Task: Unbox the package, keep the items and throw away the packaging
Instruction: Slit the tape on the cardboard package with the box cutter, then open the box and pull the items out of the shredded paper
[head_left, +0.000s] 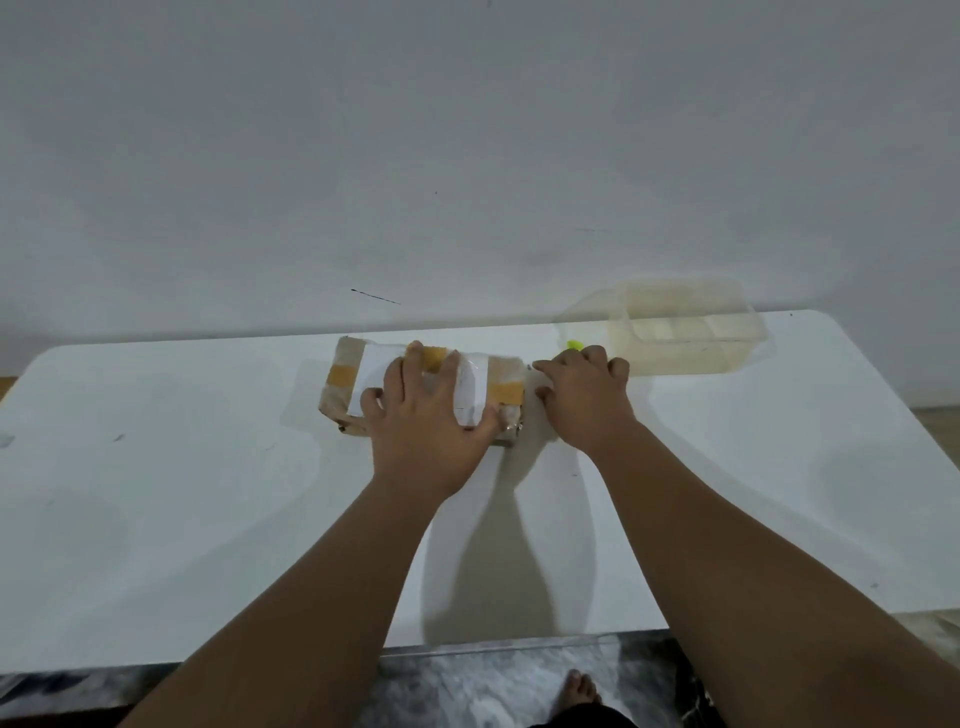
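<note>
A brown cardboard package (358, 382) with yellow tape strips and a white label lies on the white table (182, 493), near its far edge. My left hand (431, 415) lies spread on top of the package and presses it down. My right hand (582, 400) is at the package's right end with its fingers curled; a thin pointed tip shows at the index finger by the box's upper right corner. A small yellow-green thing (574, 344) peeks out just behind the right hand; whether the hand holds it I cannot tell.
A clear plastic container (691, 332) stands at the table's far right, close behind my right hand. A white wall rises directly behind the table. Below the near table edge I see a dark marbled floor and my bare foot (582, 688).
</note>
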